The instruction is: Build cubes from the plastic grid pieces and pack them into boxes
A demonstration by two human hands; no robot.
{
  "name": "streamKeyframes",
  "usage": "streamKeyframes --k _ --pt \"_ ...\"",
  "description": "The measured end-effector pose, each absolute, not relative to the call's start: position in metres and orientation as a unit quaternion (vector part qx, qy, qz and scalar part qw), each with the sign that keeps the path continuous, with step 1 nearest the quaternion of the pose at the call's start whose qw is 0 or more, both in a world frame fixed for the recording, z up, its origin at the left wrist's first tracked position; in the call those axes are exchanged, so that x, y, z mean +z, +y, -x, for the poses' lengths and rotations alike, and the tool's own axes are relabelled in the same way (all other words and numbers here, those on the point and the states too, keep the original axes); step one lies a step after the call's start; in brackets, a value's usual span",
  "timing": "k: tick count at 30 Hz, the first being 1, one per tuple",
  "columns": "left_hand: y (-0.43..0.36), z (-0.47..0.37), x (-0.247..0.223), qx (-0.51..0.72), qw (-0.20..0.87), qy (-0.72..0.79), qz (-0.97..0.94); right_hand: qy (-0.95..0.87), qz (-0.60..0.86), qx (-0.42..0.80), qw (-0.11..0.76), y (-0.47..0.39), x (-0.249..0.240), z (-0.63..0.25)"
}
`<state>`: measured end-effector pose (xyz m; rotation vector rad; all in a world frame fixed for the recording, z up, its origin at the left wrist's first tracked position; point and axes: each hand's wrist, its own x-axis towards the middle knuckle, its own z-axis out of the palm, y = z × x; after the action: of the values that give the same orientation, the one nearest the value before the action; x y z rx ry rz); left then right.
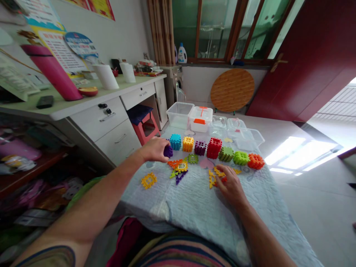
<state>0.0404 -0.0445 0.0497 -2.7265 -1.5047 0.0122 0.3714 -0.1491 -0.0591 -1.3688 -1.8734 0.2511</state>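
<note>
At the left end of a row of stacked plastic pieces, my left hand [157,149] has its fingers closed round a purple stack [168,151]. Beside it stand a blue stack [175,142], a yellow stack [188,144], a dark purple stack [200,147] and a red stack [214,148]. Green stacks and an orange stack [256,161] continue to the right. My right hand [229,183] rests its fingers on loose yellow and orange pieces [212,179]; its grip is unclear. Mixed loose pieces [181,167] lie mid-table, and a yellow square piece [149,180] lies at the left.
Clear plastic boxes [180,111] and a lidded box with orange clips [200,119] stand at the table's far end. A desk [111,118] and a red stool [143,122] are to the left. A round wooden board [232,90] leans by the wall.
</note>
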Motion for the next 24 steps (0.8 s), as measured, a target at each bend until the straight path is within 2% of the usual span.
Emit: streamKeyframes --k 5,10,24 --pt "0.01 -0.004 0.044 0.073 -0.013 -0.547 0.834 -0.742 0.542 0.095 0.383 -0.148 -0.062 -0.372" --pt "0.044 -0.005 0.034 0.101 -0.02 -0.535 0.838 -0.741 0.547 0.092 0.378 -0.147 -0.066 -0.373" --pt "0.077 -0.015 0.019 0.112 -0.013 -0.483 0.868 -0.737 0.557 0.095 0.371 -0.149 -0.064 -0.373"
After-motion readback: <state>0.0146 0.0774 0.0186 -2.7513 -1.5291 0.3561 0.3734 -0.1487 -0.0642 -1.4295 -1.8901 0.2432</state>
